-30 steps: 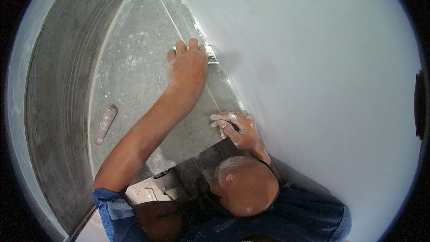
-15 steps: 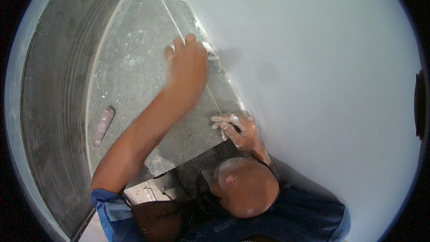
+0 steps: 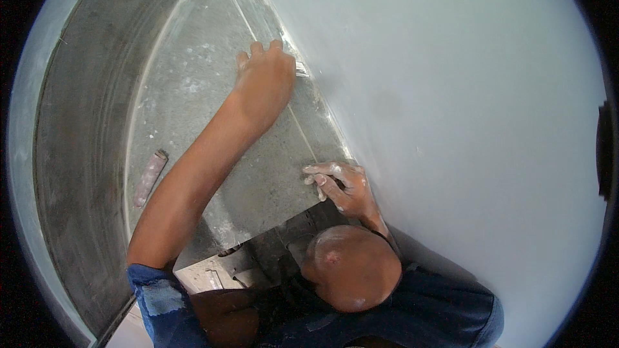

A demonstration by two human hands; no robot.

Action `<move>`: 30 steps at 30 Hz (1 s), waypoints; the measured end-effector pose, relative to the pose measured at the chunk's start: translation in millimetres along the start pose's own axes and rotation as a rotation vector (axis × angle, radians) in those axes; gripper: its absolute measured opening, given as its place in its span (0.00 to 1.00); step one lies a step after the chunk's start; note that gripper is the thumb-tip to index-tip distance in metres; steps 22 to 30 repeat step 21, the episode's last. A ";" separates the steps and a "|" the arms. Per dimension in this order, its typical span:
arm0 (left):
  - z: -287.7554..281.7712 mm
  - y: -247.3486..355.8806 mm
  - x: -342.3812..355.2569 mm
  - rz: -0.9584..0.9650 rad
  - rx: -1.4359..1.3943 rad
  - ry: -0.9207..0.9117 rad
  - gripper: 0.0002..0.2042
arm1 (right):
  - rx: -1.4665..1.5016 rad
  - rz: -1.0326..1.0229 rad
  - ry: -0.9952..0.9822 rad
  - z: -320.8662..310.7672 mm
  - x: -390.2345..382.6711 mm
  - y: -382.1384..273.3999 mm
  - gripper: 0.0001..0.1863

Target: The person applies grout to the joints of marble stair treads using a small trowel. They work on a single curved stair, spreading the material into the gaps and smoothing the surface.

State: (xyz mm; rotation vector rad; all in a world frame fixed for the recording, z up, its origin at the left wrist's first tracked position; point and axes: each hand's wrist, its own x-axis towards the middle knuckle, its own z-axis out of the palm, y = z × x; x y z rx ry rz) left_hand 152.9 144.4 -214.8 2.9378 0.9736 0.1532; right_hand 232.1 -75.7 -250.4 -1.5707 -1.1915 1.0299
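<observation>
My left hand (image 3: pixel 265 77) reaches far over a grey, dusty slab (image 3: pixel 258 167), its back turned up and its fingers curled down. Beside its thumb side a small, flat, whitish piece (image 3: pixel 301 69) sticks out against the seam with the pale wall; the rest is hidden under the palm. My right hand (image 3: pixel 342 185), coated in white powder, rests near the slab's front edge by the same wall. Its fingers are bent in toward the thumb, and whether anything small sits between them I cannot make out.
The pale smooth wall (image 3: pixel 464 122) fills the right side. A dark grey curved wall (image 3: pixel 84 148) bounds the left. A dusty pinkish block (image 3: pixel 151 178) lies on the slab beside my left forearm. My bent knee (image 3: pixel 354 269) is close below my right hand.
My left hand has shifted slightly away from me and to the left along the wall seam, with the whitish piece. My right hand stays in place.
</observation>
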 end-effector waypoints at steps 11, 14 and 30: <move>12.1 -106.5 63.4 -0.268 -0.343 -0.037 0.41 | 0.031 0.031 0.004 -2.6 -0.2 -2.5 0.13; 18.8 -113.5 71.6 -0.201 -0.297 -0.066 0.44 | 0.066 0.123 0.018 -1.6 -0.9 -8.3 0.13; 25.4 -105.0 75.3 -0.249 -0.320 -0.165 0.46 | 0.090 0.128 0.015 -1.8 0.3 -5.7 0.13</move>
